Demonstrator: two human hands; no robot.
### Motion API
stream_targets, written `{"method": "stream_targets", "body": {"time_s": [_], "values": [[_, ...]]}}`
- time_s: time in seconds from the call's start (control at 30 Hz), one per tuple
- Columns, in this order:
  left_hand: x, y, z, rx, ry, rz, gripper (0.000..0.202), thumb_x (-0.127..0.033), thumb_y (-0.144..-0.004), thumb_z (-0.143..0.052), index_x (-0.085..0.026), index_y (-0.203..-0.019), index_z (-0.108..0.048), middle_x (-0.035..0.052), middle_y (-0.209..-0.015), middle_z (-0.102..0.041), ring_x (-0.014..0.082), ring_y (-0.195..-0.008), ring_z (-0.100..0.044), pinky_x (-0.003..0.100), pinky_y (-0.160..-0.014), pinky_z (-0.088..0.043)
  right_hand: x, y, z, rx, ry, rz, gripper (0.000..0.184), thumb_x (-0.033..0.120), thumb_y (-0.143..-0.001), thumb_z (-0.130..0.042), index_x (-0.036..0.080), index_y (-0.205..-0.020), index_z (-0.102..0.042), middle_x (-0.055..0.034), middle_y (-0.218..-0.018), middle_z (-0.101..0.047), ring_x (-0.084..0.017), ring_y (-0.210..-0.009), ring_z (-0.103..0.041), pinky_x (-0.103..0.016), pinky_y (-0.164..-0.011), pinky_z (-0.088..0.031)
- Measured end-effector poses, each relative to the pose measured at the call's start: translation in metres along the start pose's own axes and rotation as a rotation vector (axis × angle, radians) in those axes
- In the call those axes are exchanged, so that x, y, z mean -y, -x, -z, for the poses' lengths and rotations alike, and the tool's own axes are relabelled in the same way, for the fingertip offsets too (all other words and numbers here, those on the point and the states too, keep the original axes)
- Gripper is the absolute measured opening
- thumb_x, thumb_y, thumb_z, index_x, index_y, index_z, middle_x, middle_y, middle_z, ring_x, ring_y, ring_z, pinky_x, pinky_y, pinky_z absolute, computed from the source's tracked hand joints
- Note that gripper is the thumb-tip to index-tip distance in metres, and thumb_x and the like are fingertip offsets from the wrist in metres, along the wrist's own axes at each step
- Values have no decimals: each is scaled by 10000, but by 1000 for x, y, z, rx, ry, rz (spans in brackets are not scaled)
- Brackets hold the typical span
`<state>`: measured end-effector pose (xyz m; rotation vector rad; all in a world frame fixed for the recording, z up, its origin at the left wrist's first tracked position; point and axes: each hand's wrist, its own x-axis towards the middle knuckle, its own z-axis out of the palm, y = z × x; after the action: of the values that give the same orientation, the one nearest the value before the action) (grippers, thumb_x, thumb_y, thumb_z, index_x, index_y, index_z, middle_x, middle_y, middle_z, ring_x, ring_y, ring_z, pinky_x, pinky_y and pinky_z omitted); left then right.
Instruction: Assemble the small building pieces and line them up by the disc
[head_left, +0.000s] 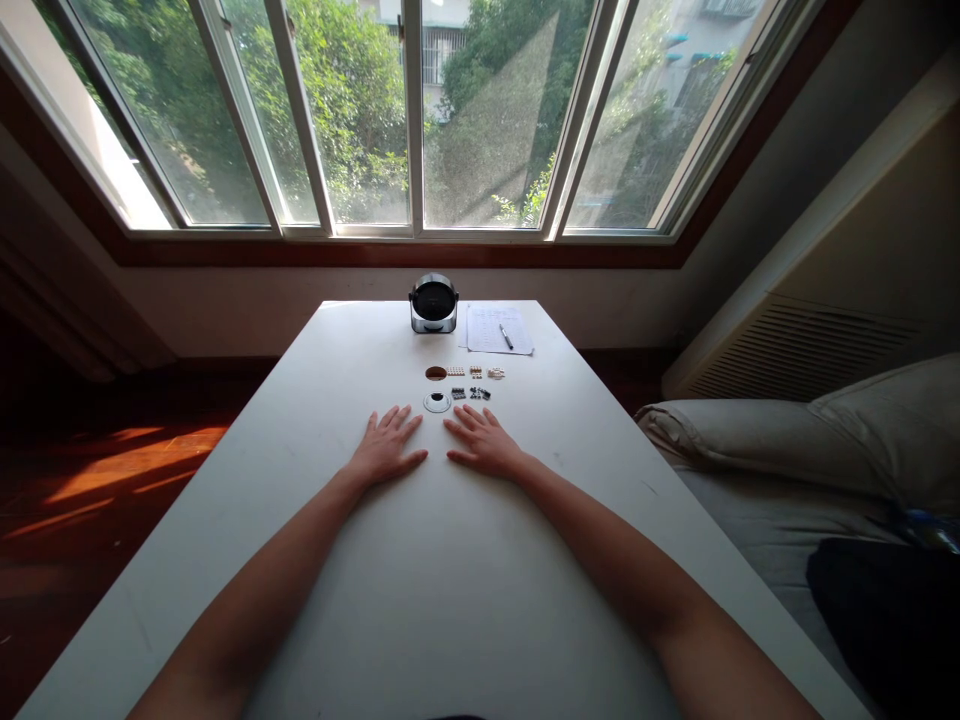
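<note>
My left hand [386, 448] lies flat on the white table [442, 570], its fingers spread and holding nothing. My right hand [484, 442] rests palm down across from it, fingers apart and also without anything in them. Just beyond the fingertips is a flat white ring with a dark centre [428, 404]. Past it is a round brown spot, perhaps a hole [436, 374]. To their right sit small groups of dark pieces [459, 394], loose black bits [480, 393], pale pieces in rows [456, 371], and gold-coloured pieces [475, 372]. They are too small to name.
A round black device on a silver stand [433, 303] is at the table's far end. Beside it, a pen [506, 337] lies on a written sheet of paper [484, 330]. Windows [487, 120] rise behind; a cushioned seat [757, 520] is at the right.
</note>
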<state>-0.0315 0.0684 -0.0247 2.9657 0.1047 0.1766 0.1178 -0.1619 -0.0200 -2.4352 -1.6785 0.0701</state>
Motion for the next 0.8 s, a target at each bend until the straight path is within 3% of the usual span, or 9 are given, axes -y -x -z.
{"method": "stream_targets", "body": {"time_s": [0.13,0.23,0.3,0.4,0.53,0.67,0.8], "values": [[-1,-1,4,-93,56,-43,628,-604,-864,-528,-296,-1411,-499,79,-1528,-418,325,-1406,-338,519,-1161,-221,-3,1,-6,-97,-27,42,711,680,-915,-454,286,-1505,-404,-82,-1599,-283,-315,-1482,-227,-531,-1200,-139],[-5,-4,10,-145,149,-41,355,-492,-917,-493,-250,-1100,-677,80,-1183,-652,261,-1125,-550,419,-994,-406,-10,-5,-7,-259,-73,58,446,525,-954,-501,273,-1299,-628,-65,-1468,-497,-277,-1408,-369,-480,-1176,-254],[-8,-6,13,-162,211,-20,293,-414,-945,-454,-234,-893,-680,57,-924,-670,224,-933,-575,368,-858,-446,-19,-16,-4,-397,-102,-1,320,407,-987,-463,257,-1128,-708,-58,-1353,-596,-250,-1346,-439,-450,-1147,-314],[-10,-7,14,-194,275,-20,241,-346,-935,-476,-229,-821,-653,37,-817,-637,208,-850,-549,345,-800,-436,-39,-42,3,-501,-94,-119,314,385,-975,-483,227,-1150,-691,-89,-1322,-605,-273,-1327,-444,-480,-1127,-332],[-8,-6,15,-210,315,-23,205,-310,-930,-488,-231,-847,-657,34,-828,-628,204,-844,-531,340,-798,-427,-64,-83,7,-335,-9,-203,548,558,-940,-505,238,-1383,-551,-113,-1508,-431,-328,-1429,-306,-544,-1162,-237],[-6,-7,15,-202,325,-33,193,-297,-929,-490,-235,-871,-664,30,-827,-620,202,-838,-520,340,-794,-424,-75,-115,6,-161,24,-230,694,699,-922,-411,289,-1482,-427,-93,-1599,-280,-340,-1464,-240,-562,-1165,-191],[-5,-7,16,-196,332,-46,196,-290,-932,-487,-236,-890,-671,33,-838,-620,202,-846,-520,345,-805,-423,-79,-131,3,-87,62,-154,685,685,-939,-376,288,-1497,-400,-96,-1592,-296,-327,-1453,-269,-547,-1166,-184]]}}
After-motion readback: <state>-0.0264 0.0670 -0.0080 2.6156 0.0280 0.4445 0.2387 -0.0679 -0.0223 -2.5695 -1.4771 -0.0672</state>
